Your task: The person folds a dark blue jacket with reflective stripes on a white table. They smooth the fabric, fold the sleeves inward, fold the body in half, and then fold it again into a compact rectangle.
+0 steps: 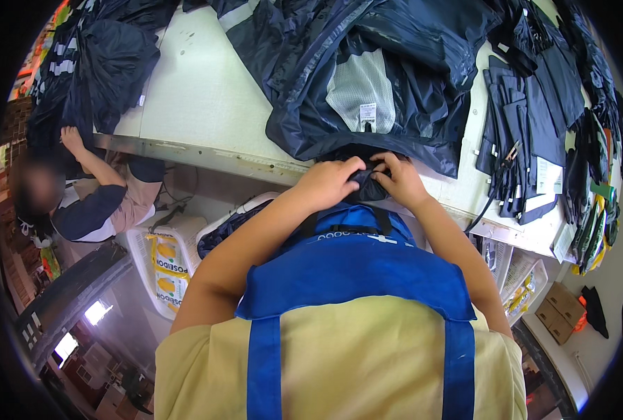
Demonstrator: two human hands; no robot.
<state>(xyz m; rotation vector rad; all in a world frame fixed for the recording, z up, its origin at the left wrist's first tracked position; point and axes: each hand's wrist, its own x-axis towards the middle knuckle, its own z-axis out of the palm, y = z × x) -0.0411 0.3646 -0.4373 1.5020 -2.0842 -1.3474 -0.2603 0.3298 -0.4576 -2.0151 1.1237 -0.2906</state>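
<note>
Fingers of the left hand (327, 183) and right hand (398, 180) pinch a fold of the dark navy jacket (367, 77) at the near edge of the worktop (199, 91), beside stacked dark fabric pieces (521, 133).

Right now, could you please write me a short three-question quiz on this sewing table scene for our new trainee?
1. True or false: both hands pinch dark fabric at the table's near edge.
2. What lies on the table right of the jacket? A) folded dark pieces B) a red bucket C) a hammer
3. What is the other person's hand touching?

Key
1. True: the left hand and right hand share a grip on the jacket hem at the table edge.
2. A: folded pieces.
3. The co-worker's hand touches a dark garment at the far left.
</note>
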